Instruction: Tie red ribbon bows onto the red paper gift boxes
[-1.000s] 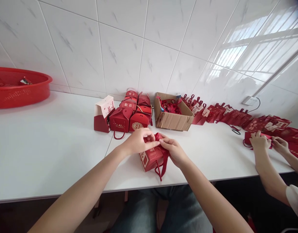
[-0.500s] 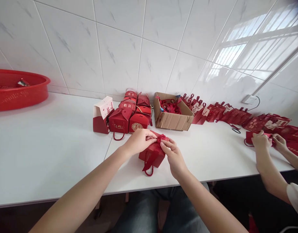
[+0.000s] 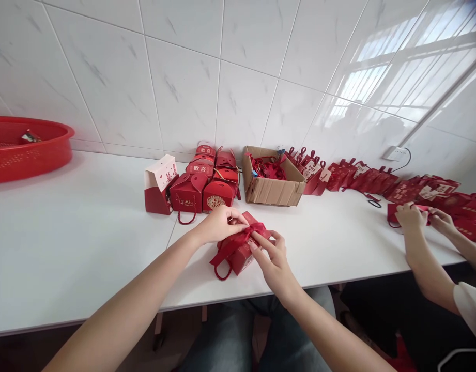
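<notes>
A small red gift box [image 3: 243,254] with a red ribbon [image 3: 227,247] across its top and a cord handle lies on the white table [image 3: 75,243] in front of me. My left hand [image 3: 219,223] grips the box's far upper left corner, fingers curled on it. My right hand [image 3: 272,253] pinches the ribbon at the box's near right side. The ribbon's loose end trails toward the lower left.
Several finished red boxes [image 3: 201,181] stand grouped by the tiled wall, next to a cardboard carton [image 3: 272,190] of ribbons. Flat red boxes [image 3: 362,178] line the wall to the right. Another person's hands [image 3: 419,218] work at right. A red basket [image 3: 24,150] sits far left.
The box has been turned on the table and the ribbon now lies across its top, its tail swung from the right side to the lower left. Both hands stayed on it.
</notes>
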The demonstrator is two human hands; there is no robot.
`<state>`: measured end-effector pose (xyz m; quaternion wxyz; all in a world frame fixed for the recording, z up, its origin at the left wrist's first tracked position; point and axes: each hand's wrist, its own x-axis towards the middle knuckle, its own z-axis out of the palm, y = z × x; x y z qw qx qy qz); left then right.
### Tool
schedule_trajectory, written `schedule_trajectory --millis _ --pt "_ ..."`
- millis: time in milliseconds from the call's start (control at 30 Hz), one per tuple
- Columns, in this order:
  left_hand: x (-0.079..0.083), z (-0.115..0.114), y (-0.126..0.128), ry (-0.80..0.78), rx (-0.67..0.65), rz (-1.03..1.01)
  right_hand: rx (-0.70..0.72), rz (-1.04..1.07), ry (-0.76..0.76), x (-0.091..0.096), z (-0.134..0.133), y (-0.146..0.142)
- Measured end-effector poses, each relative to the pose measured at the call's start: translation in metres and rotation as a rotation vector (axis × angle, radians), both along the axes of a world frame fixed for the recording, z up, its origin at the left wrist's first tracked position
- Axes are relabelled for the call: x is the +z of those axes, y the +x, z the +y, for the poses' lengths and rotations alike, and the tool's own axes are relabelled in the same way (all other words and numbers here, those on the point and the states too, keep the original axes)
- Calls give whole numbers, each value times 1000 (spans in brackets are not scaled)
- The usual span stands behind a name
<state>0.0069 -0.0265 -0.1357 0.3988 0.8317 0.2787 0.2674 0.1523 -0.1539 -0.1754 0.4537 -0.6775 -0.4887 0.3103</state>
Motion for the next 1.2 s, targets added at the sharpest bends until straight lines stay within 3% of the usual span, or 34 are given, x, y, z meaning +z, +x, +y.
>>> schedule_trajectory --millis 133,233,333,433,567,767,867,1000,1100,1200 --pt "0 -3 0 -1 -31 -4 31 -68 23 -1 -15 1" --pt "1 -4 -2 -9 -60 -1 16 -95 132 3 -21 9" --pt "1 -4 -3 -9 -62 8 -35 -108 321 8 -14 24" --pt "2 -4 -3 -9 -30 5 90 -64 393 9 2 40" --pt "3 -5 -4 13 -16 0 235 -49 342 9 18 49" --pt "8 -10 -7 85 5 13 135 -203 308 25 13 46" --pt "8 -14 -7 113 33 19 192 -139 189 39 6 46" --pt "8 -15 -7 119 42 21 373 -18 -72 54 0 48" --pt "7 -14 -7 123 47 26 441 -114 -147 58 2 54" --pt "6 -14 -7 114 53 10 420 -241 -140 61 10 64"
